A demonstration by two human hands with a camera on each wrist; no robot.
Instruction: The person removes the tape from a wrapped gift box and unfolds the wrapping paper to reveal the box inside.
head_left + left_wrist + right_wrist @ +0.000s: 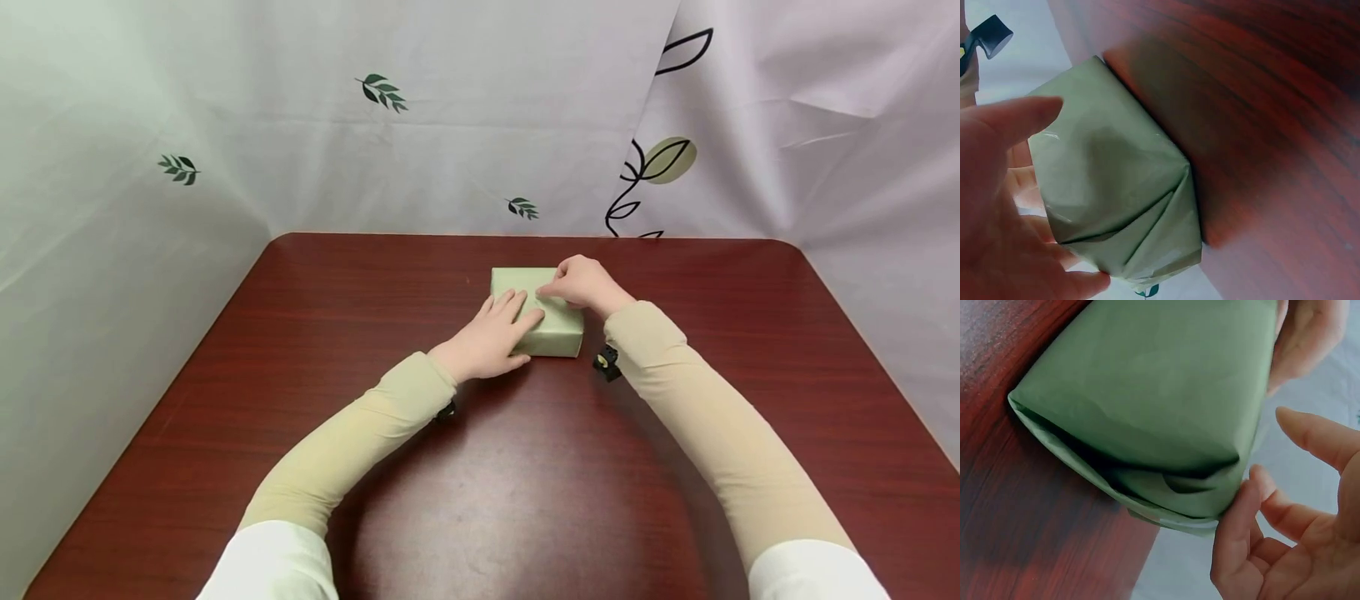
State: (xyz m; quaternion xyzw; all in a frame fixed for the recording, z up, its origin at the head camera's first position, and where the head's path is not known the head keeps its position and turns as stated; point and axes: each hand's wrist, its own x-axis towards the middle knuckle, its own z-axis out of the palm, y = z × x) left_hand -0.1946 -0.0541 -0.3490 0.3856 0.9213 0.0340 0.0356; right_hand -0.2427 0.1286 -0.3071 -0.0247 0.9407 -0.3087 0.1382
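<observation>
A small box wrapped in light green paper (553,333) lies on the table in front of both hands. My left hand (489,340) rests on its top and left side, fingers spread. In the left wrist view, the near side of the wrapped box (1097,150) has slanting folds at one end and small shiny patches. My right hand (587,285) is over the far right part of the top, index finger extended onto the paper. In the right wrist view, its other fingers (1235,544) bend loosely beside the folded end, where a flap (1085,465) gapes; the thumb stands apart.
The dark red wooden table (360,317) stretches around the box. White curtains (450,150) printed with leaves hang behind it and along both sides. A small black camera (606,363) sits under the right wrist.
</observation>
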